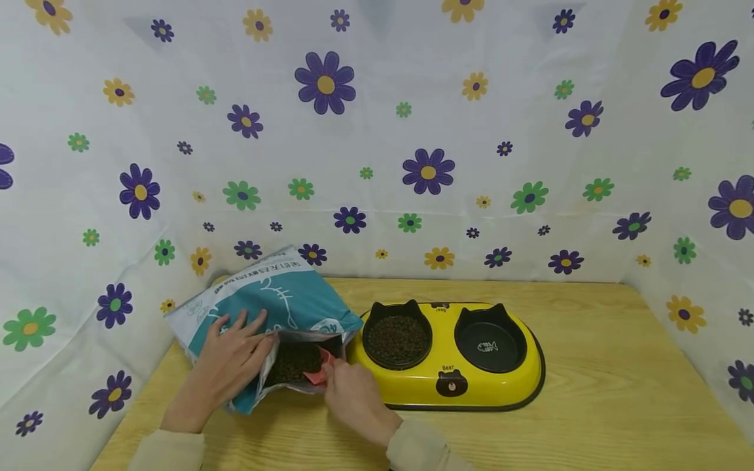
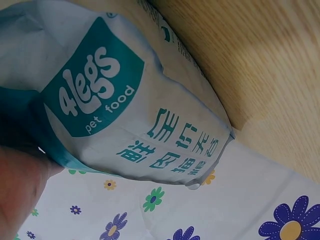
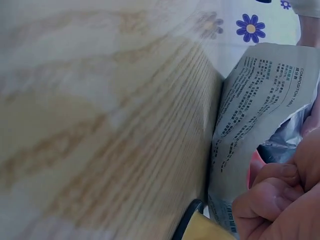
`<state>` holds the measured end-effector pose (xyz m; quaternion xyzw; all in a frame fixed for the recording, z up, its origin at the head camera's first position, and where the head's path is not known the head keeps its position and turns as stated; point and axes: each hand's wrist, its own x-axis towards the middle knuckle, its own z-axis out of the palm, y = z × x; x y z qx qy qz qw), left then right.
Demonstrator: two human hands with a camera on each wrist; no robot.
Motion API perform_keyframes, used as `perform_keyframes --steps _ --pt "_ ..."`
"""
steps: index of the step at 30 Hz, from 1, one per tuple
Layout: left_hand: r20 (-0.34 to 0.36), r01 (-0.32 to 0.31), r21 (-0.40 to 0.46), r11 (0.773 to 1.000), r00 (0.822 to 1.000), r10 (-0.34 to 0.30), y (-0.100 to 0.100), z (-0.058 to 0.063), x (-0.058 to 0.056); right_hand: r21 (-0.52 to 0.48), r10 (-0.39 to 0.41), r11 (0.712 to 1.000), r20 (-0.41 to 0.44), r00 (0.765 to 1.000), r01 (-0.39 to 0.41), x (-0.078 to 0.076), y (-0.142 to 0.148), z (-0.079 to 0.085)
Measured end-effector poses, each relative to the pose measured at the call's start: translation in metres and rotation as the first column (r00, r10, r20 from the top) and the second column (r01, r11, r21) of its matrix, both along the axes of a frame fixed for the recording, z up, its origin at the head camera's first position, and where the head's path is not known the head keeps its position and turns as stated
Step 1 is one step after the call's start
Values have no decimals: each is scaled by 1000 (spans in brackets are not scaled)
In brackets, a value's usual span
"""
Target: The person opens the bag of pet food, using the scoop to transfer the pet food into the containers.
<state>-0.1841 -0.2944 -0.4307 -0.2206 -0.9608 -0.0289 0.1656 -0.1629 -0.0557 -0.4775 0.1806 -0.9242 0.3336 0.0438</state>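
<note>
A teal and white pet food bag (image 1: 294, 294) lies on its side with its mouth facing the front, brown kibble (image 1: 294, 363) inside. My left hand (image 1: 232, 363) rests on the bag with fingers spread, thumb side along the rim. In the left wrist view, part of that hand (image 2: 22, 187) is against the bag's printed side (image 2: 150, 110). My right hand (image 1: 356, 399) grips a red scoop (image 1: 320, 369) at the bag's mouth, its blade over the kibble. The right wrist view shows the curled fingers (image 3: 272, 197) beside the bag's rim, with most of the scoop hidden.
Right of the bag stands a yellow double feeder (image 1: 438, 386) on the wooden table (image 1: 618, 366). Its left black bowl (image 1: 397, 332) holds kibble; the right one (image 1: 491, 340) shows a fish-bone print on its bottom. A flower-patterned cloth (image 1: 377, 131) rises behind and at both sides.
</note>
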Motion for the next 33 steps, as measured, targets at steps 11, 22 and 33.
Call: perform_keyframes --steps 11,22,33 --pt "-90 66 -45 997 994 -70 0 -3 -3 -183 19 983 154 988 10 -1 12 -3" --pt "-191 123 -120 985 971 -145 -2 -5 -2 -271 89 962 243 966 -21 2 21 1" --pt "-76 59 -64 996 995 -64 0 -3 -1 -296 171 952 314 934 -74 4 28 3"
